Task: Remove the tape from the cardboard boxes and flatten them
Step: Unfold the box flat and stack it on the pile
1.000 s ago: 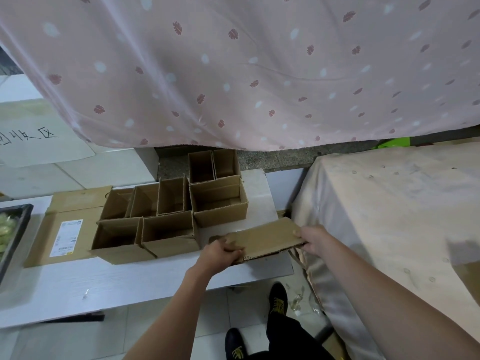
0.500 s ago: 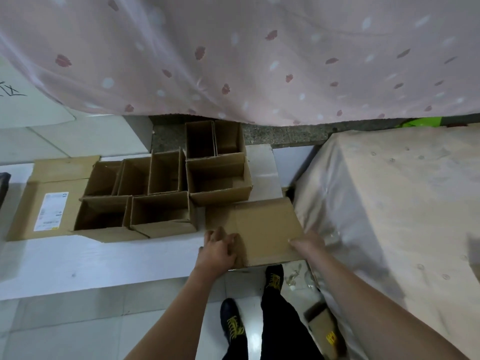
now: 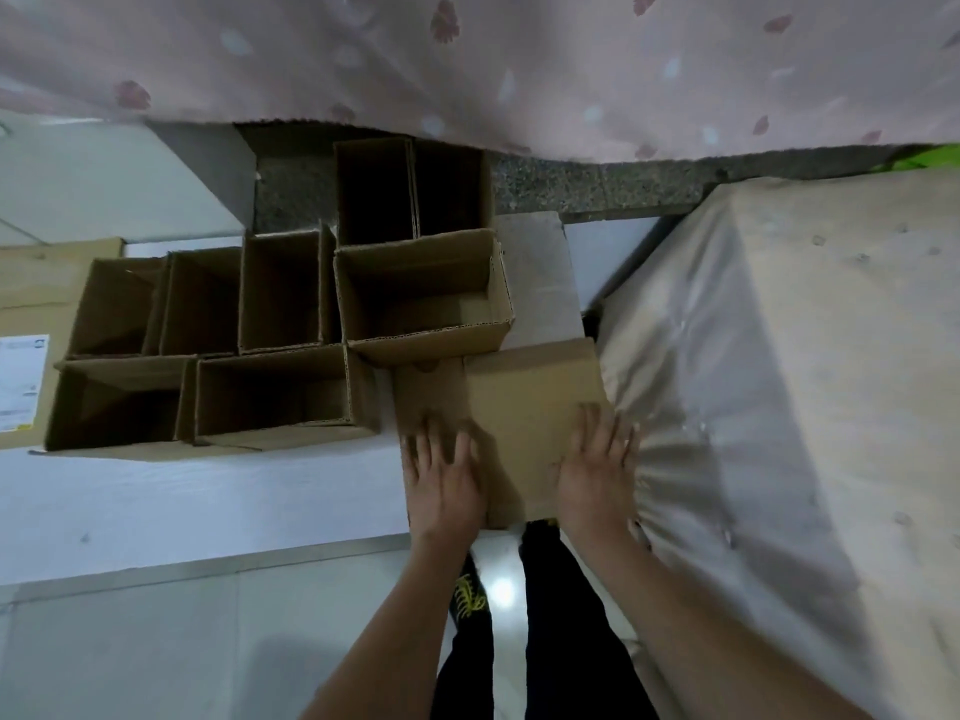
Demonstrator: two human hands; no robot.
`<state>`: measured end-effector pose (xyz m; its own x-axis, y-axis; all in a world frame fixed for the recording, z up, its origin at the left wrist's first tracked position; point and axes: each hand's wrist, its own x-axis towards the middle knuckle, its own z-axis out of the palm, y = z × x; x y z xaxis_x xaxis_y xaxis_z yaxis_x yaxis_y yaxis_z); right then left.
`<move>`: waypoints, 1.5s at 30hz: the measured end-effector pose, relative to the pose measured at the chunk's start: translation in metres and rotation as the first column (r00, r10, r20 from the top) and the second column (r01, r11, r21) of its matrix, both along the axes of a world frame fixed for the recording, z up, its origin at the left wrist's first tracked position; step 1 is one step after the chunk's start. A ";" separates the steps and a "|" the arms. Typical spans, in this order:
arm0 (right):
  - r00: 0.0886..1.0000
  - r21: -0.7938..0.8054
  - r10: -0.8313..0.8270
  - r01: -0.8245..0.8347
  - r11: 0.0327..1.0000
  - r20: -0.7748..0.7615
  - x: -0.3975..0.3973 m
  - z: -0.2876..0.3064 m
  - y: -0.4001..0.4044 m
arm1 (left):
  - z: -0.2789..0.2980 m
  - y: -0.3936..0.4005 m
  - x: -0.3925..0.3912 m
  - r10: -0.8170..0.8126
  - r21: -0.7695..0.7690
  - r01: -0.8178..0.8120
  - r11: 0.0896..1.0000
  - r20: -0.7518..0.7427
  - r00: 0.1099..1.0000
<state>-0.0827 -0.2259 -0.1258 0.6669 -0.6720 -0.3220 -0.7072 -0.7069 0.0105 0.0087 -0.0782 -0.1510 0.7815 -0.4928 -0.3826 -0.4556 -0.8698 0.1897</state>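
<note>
flattened box (image 3: pixel 530 402), both hands (image 3: pixel 444 485) pressing

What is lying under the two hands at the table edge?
A flattened brown cardboard box lies under the left hand and right hand, on the white table. The table surface beneath it is covered.

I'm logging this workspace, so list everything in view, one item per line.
Flattened box: one, brown, table's right end, under both hands.
Open boxes: seven openings visible, brown, clustered on the table.
Flat labelled cardboard: one, brown, far left.
Table: one, white.
Curtain: one, pink, spotted, above.
Covered furniture: one, beige, right.
Left hand: fingers straight, pressing the flattened box.
Right hand: fingers spread, pressing it.
</note>
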 end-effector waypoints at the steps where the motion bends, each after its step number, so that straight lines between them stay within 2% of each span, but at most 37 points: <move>1: 0.996 0.005 0.082 -0.082 0.997 0.047 0.005 -0.005 0.001 | -0.002 -0.004 0.001 -0.015 -0.011 0.015 1.000 0.028 1.000; 4: 0.958 0.056 0.281 -0.285 0.957 0.064 0.023 -0.025 -0.003 | -0.009 -0.015 0.004 -0.012 -0.048 0.015 0.999 0.060 0.998; 6: 0.942 0.075 0.329 -0.333 0.940 0.059 0.032 -0.036 -0.008 | -0.016 -0.018 0.004 0.005 -0.060 -0.002 0.998 0.064 0.998; 17: 0.918 -0.064 0.326 -0.320 0.945 0.223 0.029 -0.071 -0.011 | -0.040 -0.021 -0.001 0.064 -0.107 -0.048 0.993 0.152 0.986; 25: 0.928 -0.023 0.307 -0.309 0.951 0.209 0.029 -0.068 -0.011 | -0.031 -0.023 -0.001 0.062 -0.070 -0.055 0.996 0.107 0.992; 29: 0.945 0.087 0.274 -0.292 0.952 0.177 0.036 -0.048 -0.012 | -0.016 -0.030 -0.002 0.065 -0.007 -0.065 0.998 0.042 0.997; 32: 0.964 0.096 0.107 -0.133 0.986 0.242 0.040 -0.024 -0.022 | 0.002 -0.042 -0.003 0.102 0.050 -0.100 0.994 -0.047 0.994; 33: 0.962 0.117 -0.025 -0.007 0.993 0.272 0.040 -0.018 -0.027 | 0.009 -0.046 -0.004 0.128 0.061 -0.123 0.991 -0.095 0.987; 34: 0.938 0.220 -0.211 0.152 0.964 0.275 0.041 -0.011 -0.034 | 0.015 -0.049 -0.005 0.158 0.073 -0.149 0.986 -0.140 0.977; 36: 0.797 0.495 -0.582 0.444 0.747 0.163 0.046 -0.001 -0.049 | 0.026 -0.056 -0.010 0.190 0.090 -0.174 0.981 -0.231 0.954; 37: 0.728 0.566 -0.679 0.522 0.638 0.095 0.048 0.002 -0.056 | 0.031 -0.058 -0.012 0.181 0.090 -0.161 0.983 -0.291 0.940; 38: 0.689 0.590 -0.722 0.558 0.584 0.064 0.049 0.006 -0.061 | 0.034 -0.059 -0.014 0.160 0.085 -0.139 0.987 -0.345 0.925; 42: 0.646 0.642 -0.760 0.551 0.533 0.076 0.054 0.024 -0.076 | 0.046 -0.062 -0.014 0.139 0.032 -0.138 0.990 -0.410 0.902; 45: 0.669 0.730 -0.743 0.503 0.462 0.009 0.052 0.035 -0.087 | 0.058 -0.059 -0.014 0.184 -0.024 -0.213 0.977 -0.414 0.891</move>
<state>-0.0311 -0.3127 -0.0905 0.2843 -0.6504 -0.7044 -0.8345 0.1938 -0.5158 -0.0049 -0.1374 -0.0934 0.6484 -0.3796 -0.6599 -0.1448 -0.9125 0.3826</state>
